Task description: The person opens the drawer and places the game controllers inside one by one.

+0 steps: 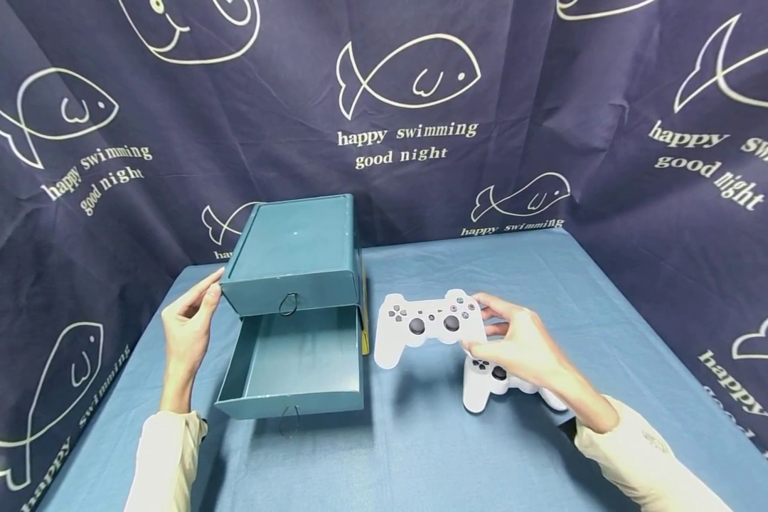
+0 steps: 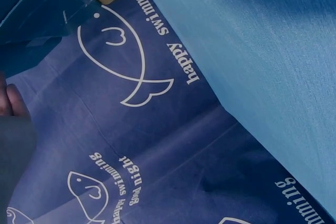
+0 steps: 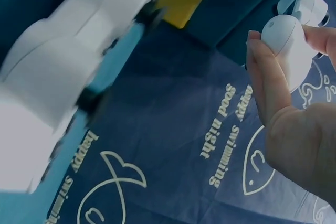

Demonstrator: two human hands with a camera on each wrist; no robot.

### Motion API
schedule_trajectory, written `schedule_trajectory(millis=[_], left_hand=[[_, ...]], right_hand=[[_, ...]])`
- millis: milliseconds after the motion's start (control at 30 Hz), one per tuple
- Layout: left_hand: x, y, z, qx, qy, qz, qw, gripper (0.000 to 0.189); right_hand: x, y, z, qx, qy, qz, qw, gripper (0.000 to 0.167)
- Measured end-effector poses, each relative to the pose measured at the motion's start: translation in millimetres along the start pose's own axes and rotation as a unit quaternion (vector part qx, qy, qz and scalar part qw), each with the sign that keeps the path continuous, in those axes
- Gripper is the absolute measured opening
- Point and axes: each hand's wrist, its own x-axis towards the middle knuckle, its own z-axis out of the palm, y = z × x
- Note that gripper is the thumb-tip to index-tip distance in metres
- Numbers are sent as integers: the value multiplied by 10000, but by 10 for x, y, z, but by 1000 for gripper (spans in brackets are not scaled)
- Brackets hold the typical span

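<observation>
My right hand (image 1: 518, 341) grips a white game controller (image 1: 397, 341) by its right handle, holding it up over the table. The right wrist view shows the fingers and thumb of that hand on the handle (image 3: 286, 40). Below and behind the hand, a second white game controller (image 1: 476, 387) lies on the table, partly covered by the hand. My left hand (image 1: 188, 320) touches the left front corner of a teal drawer box (image 1: 294, 238) with its fingertips. The lower drawer (image 1: 294, 405) of the box is pulled out, and its visible inside holds nothing.
A blue cloth (image 1: 422, 455) covers the table. Dark blue curtains (image 1: 281, 128) printed with white fish stand behind and at both sides. Something yellow (image 1: 365, 334) shows along the right side of the drawer box. Wire loops (image 1: 289, 304) hang from the drawer fronts.
</observation>
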Motion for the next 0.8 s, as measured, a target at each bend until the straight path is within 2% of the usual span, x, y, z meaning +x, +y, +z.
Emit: schedule_trajectory(millis=[300, 600, 800], left_hand=[[10, -36, -19, 70, -1, -42, 10000, 29], [17, -34, -7, -176, -21, 86, 9998, 29], [12, -43, -11, -100, -8, 37, 9999, 29]], right_hand=[[59, -176, 199, 350, -168, -64, 9992, 60], [114, -337, 401, 437, -504, -146, 9977, 57], [148, -430, 527, 271, -622, -243, 9974, 59]])
